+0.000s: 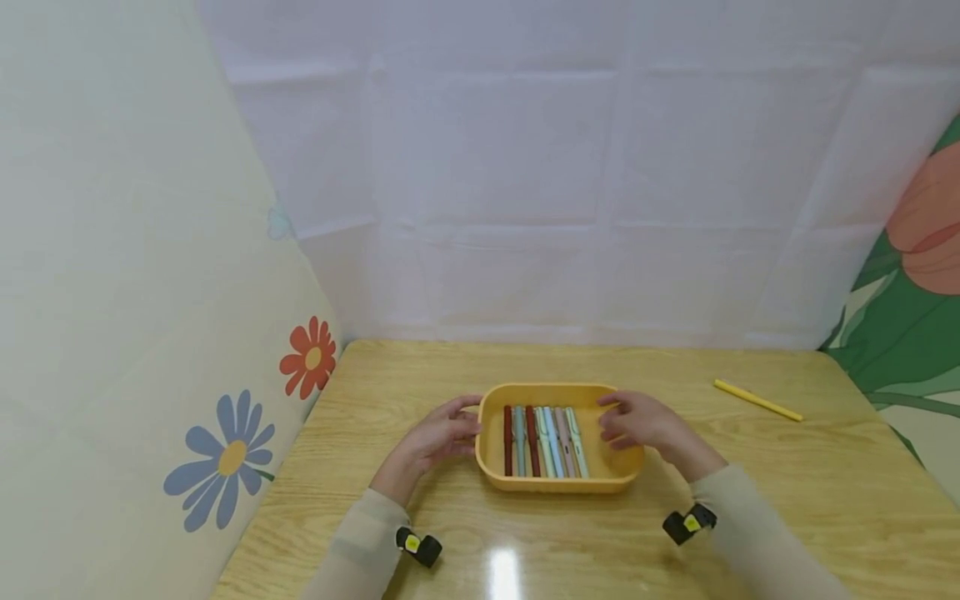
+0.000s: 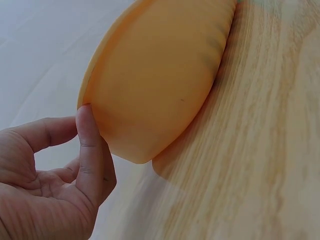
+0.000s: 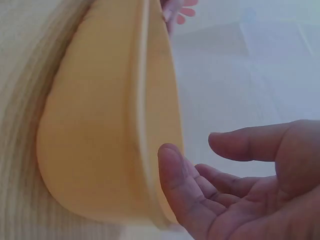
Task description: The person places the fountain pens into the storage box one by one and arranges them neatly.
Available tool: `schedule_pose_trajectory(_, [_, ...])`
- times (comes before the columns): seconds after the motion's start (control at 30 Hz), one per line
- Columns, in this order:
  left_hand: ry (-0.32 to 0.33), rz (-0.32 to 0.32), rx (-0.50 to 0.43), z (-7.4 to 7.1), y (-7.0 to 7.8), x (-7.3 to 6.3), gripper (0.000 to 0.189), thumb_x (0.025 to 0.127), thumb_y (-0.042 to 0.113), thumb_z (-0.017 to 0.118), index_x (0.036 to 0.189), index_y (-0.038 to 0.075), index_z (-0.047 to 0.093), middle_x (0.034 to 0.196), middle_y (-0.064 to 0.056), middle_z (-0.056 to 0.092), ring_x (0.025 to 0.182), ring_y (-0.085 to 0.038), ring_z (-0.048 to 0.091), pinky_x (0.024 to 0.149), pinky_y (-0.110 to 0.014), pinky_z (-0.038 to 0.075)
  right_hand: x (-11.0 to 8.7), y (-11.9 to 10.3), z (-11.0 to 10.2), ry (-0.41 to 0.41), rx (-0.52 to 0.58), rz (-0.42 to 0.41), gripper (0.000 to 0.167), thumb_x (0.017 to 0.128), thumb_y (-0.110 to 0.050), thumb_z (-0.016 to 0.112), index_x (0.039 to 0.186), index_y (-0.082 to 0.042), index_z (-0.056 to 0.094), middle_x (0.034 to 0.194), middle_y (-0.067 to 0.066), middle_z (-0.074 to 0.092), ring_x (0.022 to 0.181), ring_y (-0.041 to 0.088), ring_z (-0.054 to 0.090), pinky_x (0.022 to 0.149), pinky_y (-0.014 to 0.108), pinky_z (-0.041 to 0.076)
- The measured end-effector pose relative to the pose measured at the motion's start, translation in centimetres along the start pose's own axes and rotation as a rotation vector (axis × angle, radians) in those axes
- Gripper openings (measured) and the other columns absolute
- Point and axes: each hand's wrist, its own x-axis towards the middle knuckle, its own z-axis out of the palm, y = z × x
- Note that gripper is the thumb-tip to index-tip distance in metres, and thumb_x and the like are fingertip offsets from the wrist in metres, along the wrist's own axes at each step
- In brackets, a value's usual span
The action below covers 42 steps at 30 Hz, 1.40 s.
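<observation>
A shallow orange-yellow tray [image 1: 555, 486] stands on the wooden table with several pens [image 1: 546, 442] side by side in it: dark red, grey-blue, pale green, light blue and pinkish. At the tray's left end, my left hand [image 1: 442, 433] pinches the rim; the left wrist view shows its digits [image 2: 89, 135] meeting there. My right hand [image 1: 637, 421] is over the tray's right end, fingers loosely bent and spread. In the right wrist view its thumb [image 3: 250, 142] stands apart from the fingers, beside the tray wall [image 3: 95, 125], with nothing held. Whether a fingertip touches the inner wall I cannot tell.
A yellow pen-like stick [image 1: 757, 400] lies slantwise on the table, right of and behind the tray. White cloth [image 1: 517, 208] hangs behind the table [image 1: 390, 375]. Flower-patterned panels [image 1: 150, 250] flank it left and right.
</observation>
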Motion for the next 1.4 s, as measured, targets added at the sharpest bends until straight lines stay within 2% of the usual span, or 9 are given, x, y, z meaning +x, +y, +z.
schedule_pose_trajectory(0.2, [-0.002,0.002,-0.003,-0.2,-0.1,-0.1,0.056,0.098,0.002,0.058,0.15,0.003,0.04,0.107,-0.009,0.06,0.087,-0.017,0.065,0.073,-0.031,0.059,-0.6,0.1,-2.3,0.0,-0.002,-0.017,0.048,0.101,-0.006,0.057,0.143,0.013,0.042,0.126,0.032,0.059,0.102,0.034,0.068,0.085,0.041,0.06])
schedule_pose_trajectory(0.4, [-0.003,0.003,-0.009,-0.3,-0.2,-0.1,0.056,0.097,0.002,0.058,0.15,0.003,0.04,0.106,-0.009,0.06,0.087,-0.017,0.065,0.073,-0.031,0.059,-1.1,0.3,-4.3,0.032,-0.017,-0.02,0.048,0.1,-0.002,0.057,0.143,0.014,0.041,0.128,0.033,0.058,0.103,0.029,0.068,0.09,0.045,0.058])
schedule_pose_trajectory(0.83, [-0.005,0.007,-0.013,-0.5,-0.4,-0.2,0.056,0.097,0.002,0.058,0.15,0.003,0.039,0.107,-0.01,0.06,0.088,-0.018,0.065,0.072,-0.031,0.059,-2.5,1.4,-8.1,0.072,-0.065,-0.025,0.053,0.102,-0.009,0.058,0.147,0.011,0.038,0.141,0.035,0.049,0.113,0.033,0.065,0.096,0.046,0.055])
schedule_pose_trajectory(1.1, [-0.016,0.011,-0.016,-0.6,-0.4,-0.2,0.057,0.097,0.002,0.058,0.15,0.002,0.039,0.106,-0.01,0.06,0.088,-0.018,0.065,0.073,-0.031,0.059,-3.0,2.6,-10.7,0.094,-0.129,-0.021,0.059,0.101,-0.01,0.061,0.148,0.013,0.034,0.141,0.037,0.047,0.117,0.034,0.062,0.095,0.044,0.056])
schedule_pose_trajectory(1.4, [-0.026,0.017,-0.018,-0.4,-0.3,-0.1,0.058,0.097,0.003,0.059,0.151,0.002,0.038,0.105,-0.009,0.061,0.087,-0.016,0.065,0.074,-0.031,0.059,-3.6,4.8,-14.0,0.135,-0.164,-0.017,0.066,0.1,-0.013,0.063,0.149,0.016,0.028,0.142,0.04,0.042,0.124,0.042,0.056,0.096,0.042,0.056])
